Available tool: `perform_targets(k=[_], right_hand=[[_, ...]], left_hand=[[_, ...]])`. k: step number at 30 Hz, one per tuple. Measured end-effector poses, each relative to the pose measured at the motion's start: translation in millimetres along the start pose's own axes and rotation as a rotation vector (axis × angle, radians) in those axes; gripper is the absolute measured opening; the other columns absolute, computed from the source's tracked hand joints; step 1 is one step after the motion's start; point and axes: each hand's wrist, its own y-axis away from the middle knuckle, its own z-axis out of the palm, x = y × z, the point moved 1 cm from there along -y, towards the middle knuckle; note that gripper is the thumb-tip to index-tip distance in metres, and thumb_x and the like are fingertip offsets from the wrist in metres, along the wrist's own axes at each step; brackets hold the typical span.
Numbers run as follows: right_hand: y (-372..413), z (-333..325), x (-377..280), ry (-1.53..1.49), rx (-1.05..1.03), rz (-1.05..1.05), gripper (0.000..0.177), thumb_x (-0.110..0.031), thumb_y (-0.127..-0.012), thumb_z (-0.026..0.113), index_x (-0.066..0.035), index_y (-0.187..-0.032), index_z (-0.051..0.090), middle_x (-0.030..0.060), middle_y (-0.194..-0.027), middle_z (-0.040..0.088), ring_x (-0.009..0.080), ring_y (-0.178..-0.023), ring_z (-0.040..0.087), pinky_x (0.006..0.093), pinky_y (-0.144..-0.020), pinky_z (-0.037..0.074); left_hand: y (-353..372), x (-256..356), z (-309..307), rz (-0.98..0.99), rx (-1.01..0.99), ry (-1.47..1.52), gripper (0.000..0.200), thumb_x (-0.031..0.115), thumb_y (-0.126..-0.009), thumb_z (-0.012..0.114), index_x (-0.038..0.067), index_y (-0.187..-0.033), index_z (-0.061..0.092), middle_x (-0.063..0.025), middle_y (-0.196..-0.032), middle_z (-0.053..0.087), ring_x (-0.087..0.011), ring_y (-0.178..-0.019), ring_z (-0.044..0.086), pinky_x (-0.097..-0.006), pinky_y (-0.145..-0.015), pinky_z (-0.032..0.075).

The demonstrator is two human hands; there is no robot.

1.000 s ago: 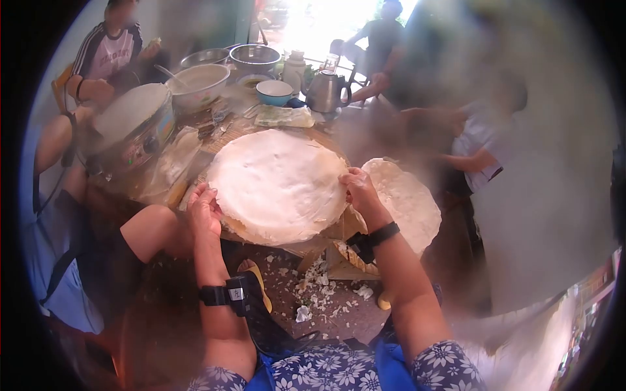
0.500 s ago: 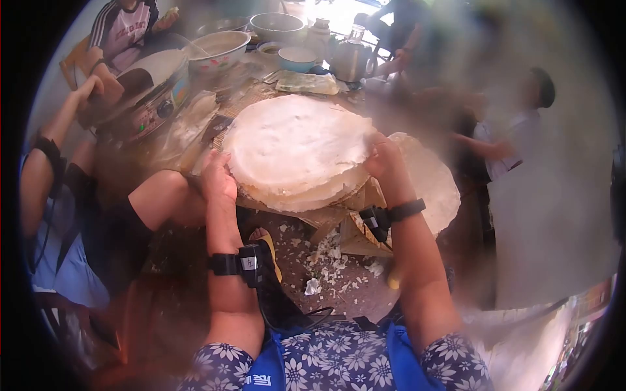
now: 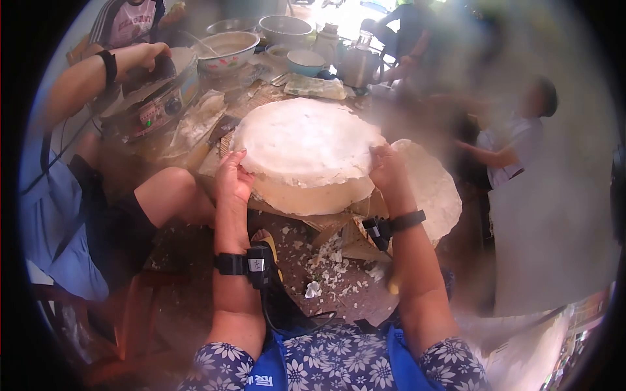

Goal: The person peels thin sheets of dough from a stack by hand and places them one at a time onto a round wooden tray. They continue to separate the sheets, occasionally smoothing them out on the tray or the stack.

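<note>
A large, round, pale thin pancake (image 3: 306, 140) with ragged edges is in front of me, above a stack of similar pancakes (image 3: 313, 199). My left hand (image 3: 233, 179) pinches its left edge, thumb on top. At its right edge, my right hand (image 3: 389, 168) has its fingers closed on the rim. The near edge of the top sheet stands slightly apart from the sheets below. Another pale round sheet (image 3: 427, 189) hangs beyond my right wrist, partly hidden by my forearm.
At the left, a co-worker's arm (image 3: 78, 85) reaches over a round electric griddle (image 3: 156, 107). Bowls (image 3: 228, 49) and a metal kettle (image 3: 358, 65) stand at the back. White crumbs (image 3: 332, 274) litter the floor. Other people are at the back and right.
Both my hands have moved slightly right with the top pancake, and its near edge has risen, showing more of the stack. The co-worker's arm has swung up over the griddle.
</note>
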Motion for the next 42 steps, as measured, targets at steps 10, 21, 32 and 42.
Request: perform_targets(k=[10, 21, 32, 42], right_hand=[[10.0, -2.1, -25.8, 0.343, -0.046, -0.295, 0.043, 0.009, -0.077, 0.045, 0.003, -0.120, 0.044, 0.0132, -0.107, 0.057, 0.0248, -0.094, 0.059, 0.0363, -0.086, 0.049], [20.1, -78.7, -88.3, -0.019, 0.152, -0.113, 0.048, 0.008, -0.077, 0.047, 0.002, -0.124, 0.042, 0.0137, -0.110, 0.056, 0.0234, -0.097, 0.059, 0.0352, -0.089, 0.048], [104.0, -238.1, -182.2, -0.044, 0.209, -0.297, 0.055, 0.008, -0.078, 0.044, 0.001, -0.132, 0.035, 0.0168, -0.128, 0.047, 0.0291, -0.118, 0.049, 0.0410, -0.102, 0.039], [77.5, -342.3, -101.8, -0.027, 0.442, -0.025, 0.052, 0.009, -0.076, 0.042, -0.001, -0.127, 0.041, 0.0158, -0.122, 0.051, 0.0279, -0.111, 0.052, 0.0406, -0.099, 0.041]], left_hand=[[-1.2, -11.3, 14.9, 0.019, 0.001, -0.109, 0.027, 0.003, -0.079, 0.059, 0.005, -0.105, 0.055, -0.0061, -0.101, 0.058, -0.0203, -0.096, 0.056, -0.0406, -0.083, 0.048], [37.8, -56.3, 94.3, -0.083, -0.296, -0.193, 0.033, 0.001, -0.076, 0.055, 0.005, -0.109, 0.053, -0.0071, -0.105, 0.059, -0.0209, -0.100, 0.057, -0.0376, -0.090, 0.047], [94.7, -237.0, 182.3, -0.290, -0.430, -0.381, 0.022, 0.004, -0.085, 0.053, 0.007, -0.107, 0.054, -0.0031, -0.098, 0.061, -0.0122, -0.086, 0.060, -0.0273, -0.070, 0.053], [88.8, -328.9, 140.6, -0.448, -0.283, -0.746, 0.018, 0.014, -0.085, 0.057, 0.008, -0.101, 0.053, -0.0009, -0.088, 0.058, -0.0092, -0.070, 0.056, -0.0239, -0.057, 0.047]])
